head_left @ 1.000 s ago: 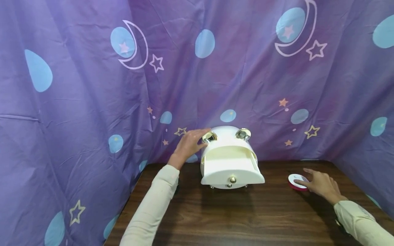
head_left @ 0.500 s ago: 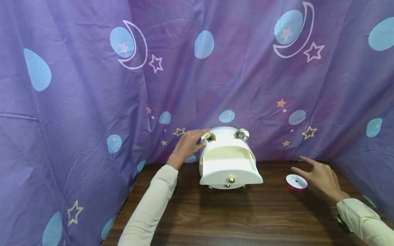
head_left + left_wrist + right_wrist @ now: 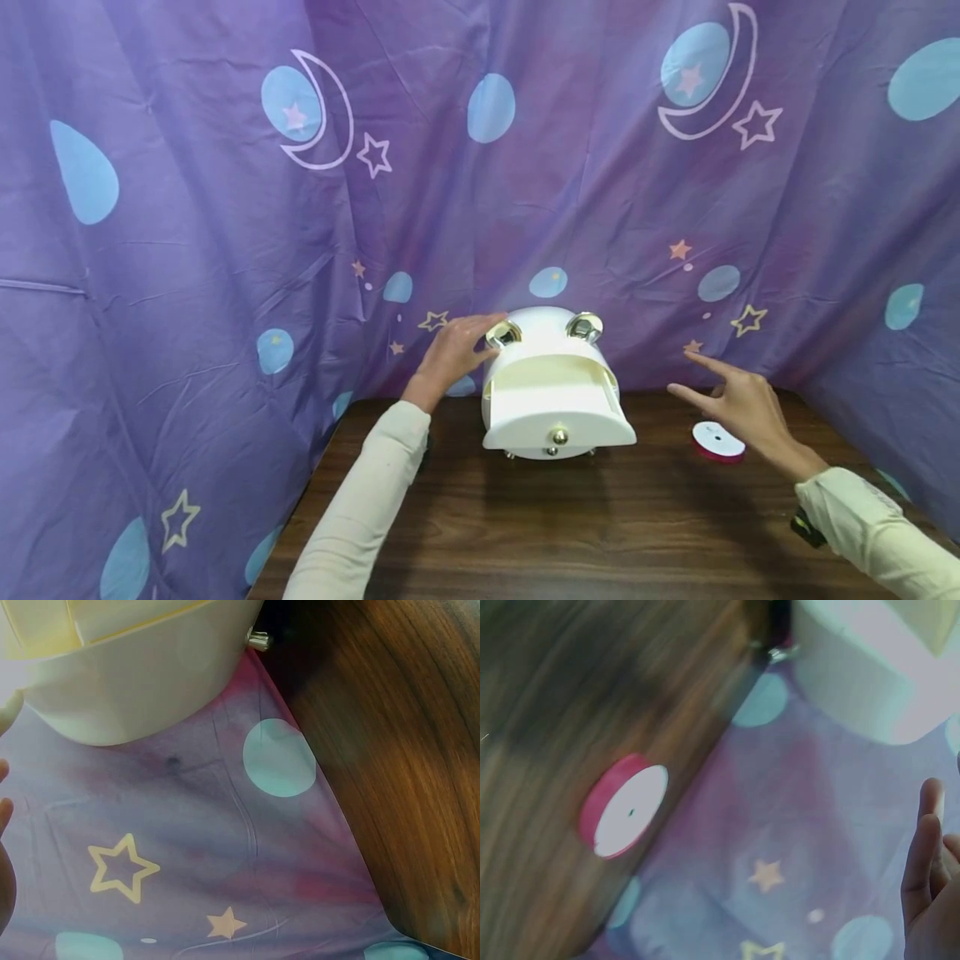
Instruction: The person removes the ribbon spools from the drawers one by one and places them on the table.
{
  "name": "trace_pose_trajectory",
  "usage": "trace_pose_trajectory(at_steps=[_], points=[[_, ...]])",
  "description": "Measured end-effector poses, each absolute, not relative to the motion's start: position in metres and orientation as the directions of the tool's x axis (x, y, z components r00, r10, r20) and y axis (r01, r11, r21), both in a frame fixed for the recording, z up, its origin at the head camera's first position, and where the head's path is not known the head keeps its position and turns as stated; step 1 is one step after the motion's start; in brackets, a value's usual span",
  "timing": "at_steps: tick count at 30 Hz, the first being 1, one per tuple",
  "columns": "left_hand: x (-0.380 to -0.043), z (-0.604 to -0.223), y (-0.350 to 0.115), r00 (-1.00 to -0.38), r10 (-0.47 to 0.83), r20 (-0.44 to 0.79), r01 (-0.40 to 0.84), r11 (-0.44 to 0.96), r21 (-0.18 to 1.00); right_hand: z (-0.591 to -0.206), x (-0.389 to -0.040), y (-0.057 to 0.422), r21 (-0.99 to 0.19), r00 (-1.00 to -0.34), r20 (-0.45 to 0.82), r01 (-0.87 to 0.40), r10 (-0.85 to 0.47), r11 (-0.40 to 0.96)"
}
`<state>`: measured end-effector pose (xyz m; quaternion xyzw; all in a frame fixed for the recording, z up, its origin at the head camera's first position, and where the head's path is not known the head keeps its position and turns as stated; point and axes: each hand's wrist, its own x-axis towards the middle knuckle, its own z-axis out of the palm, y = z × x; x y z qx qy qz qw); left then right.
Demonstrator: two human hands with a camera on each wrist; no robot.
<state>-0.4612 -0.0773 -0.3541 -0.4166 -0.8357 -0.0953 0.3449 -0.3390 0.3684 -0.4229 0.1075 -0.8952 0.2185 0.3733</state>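
Note:
A white rounded drawer box [image 3: 542, 329] stands at the back of the table, with two gold-rimmed round pieces on top. Its drawer [image 3: 555, 429], with a gold ball knob, is pulled out. My left hand [image 3: 453, 350] rests at the box's upper left, thumb and fingers spread around the left gold-rimmed piece [image 3: 504, 333]. In the left wrist view a fingertip [image 3: 11, 709] touches the white wall. My right hand [image 3: 742, 404] hovers in the air right of the box, thumb and forefinger apart and holding nothing. Beneath it lies a ribbon spool [image 3: 718, 442] with white face and red-pink edge.
The dark wooden table [image 3: 577, 542] carries the box and spool. Behind and beside it hangs a purple curtain [image 3: 420, 208] with moons, stars and blue dots, close to the table's back edge.
My right hand has left the ribbon spool, which stays on the table, and has risen and moved left toward the box. My left hand stays at the box.

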Motion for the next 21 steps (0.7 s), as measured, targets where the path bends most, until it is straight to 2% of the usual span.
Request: trace_pose_trajectory(at_steps=[10,21], points=[[-0.461,-0.354,-0.078,-0.443,0.627,0.641,0.755,0.646,-0.110,-0.402,-0.325,0.322,-0.266,-0.600,0.789,-0.526,-0.130,0.808],[-0.462,-0.355,-0.077,-0.428,0.626,0.652,0.759,0.641,-0.118,-0.390,-0.307,0.275,-0.148,-0.418,0.867,-0.735,-0.271,0.661]])
